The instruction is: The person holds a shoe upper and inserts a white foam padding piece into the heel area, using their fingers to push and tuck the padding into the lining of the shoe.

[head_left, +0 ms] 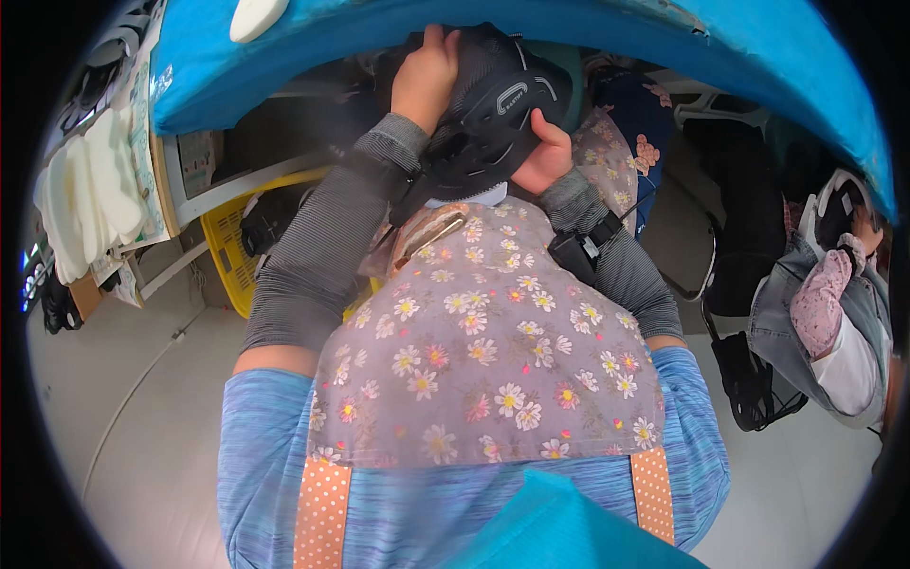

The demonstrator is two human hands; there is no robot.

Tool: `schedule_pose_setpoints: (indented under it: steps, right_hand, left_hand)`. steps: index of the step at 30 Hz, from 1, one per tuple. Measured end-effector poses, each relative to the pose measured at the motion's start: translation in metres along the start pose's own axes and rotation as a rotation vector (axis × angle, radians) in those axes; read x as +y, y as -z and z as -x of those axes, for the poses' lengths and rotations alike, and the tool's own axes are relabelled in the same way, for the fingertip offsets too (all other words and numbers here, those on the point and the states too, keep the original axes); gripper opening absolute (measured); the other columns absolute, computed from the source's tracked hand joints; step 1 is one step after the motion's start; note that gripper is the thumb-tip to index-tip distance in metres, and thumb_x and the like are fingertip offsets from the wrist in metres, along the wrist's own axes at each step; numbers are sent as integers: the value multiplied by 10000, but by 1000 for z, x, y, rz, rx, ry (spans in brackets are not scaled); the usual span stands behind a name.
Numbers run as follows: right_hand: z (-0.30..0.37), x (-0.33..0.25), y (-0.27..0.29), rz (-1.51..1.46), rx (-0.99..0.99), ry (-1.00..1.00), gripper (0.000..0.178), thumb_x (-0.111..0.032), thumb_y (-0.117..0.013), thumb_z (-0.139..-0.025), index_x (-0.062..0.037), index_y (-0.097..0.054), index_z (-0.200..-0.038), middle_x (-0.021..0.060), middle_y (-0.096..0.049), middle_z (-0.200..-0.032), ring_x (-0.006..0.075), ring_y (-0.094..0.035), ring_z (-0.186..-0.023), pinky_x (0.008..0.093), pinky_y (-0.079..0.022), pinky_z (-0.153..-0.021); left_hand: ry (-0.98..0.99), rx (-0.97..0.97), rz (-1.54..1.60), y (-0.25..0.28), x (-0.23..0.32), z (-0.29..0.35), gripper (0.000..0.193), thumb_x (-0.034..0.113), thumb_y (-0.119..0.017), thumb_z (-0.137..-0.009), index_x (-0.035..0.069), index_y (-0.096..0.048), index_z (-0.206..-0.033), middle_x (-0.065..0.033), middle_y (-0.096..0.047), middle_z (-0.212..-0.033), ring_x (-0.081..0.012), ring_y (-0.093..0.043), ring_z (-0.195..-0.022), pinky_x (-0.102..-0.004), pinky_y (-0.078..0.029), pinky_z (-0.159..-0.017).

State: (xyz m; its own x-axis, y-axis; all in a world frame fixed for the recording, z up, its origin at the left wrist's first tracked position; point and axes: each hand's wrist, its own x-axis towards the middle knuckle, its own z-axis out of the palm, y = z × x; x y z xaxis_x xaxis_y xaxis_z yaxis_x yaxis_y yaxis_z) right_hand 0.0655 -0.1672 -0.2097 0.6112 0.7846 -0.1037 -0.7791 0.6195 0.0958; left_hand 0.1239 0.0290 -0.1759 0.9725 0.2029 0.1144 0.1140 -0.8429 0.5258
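Observation:
A black shoe, with pale curved trim lines on its side, is held up between my hands just below the table edge. My left hand is closed on its upper left part, with some fingers hidden behind it. Along its lower right edge my right hand grips with the thumb raised against the side; the other fingers are partly hidden. A whitish edge shows under the shoe, above my flowered apron. I cannot tell whether it belongs to the shoe.
A blue-covered table curves across the front, with a white insole on it. Several white insoles lie on a shelf at left. A yellow basket holds dark things. On the right, another person handles a white and black shoe.

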Motion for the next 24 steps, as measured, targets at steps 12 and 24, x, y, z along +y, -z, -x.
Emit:
schedule_pose_setpoints:
  steps: [12, 24]
  right_hand:
    - [8, -2, -10, -10, -18, -19, 532, -359, -462, -1005, -19, -402, -1410, 223, -474, -1401, 386, -447, -1311, 530, -331, -1115]
    - [4, -15, -17, 355, 148, 112, 395, -162, -589, -942, -17, -533, -1304, 142, -584, -1298, 306, -533, -1226, 478, -394, -1068]
  left_hand:
    - [-80, 48, -144, 32, 24, 0, 330, 364, -476, -980, 44, -545, -1018, -234, -650, -685, -435, -640, -645, -527, -506, -563]
    - [-99, 225, 78, 3, -3, 9, 324, 316, -512, -984, 17, -512, -1112, -252, -632, -679, -459, -624, -655, -526, -477, -536]
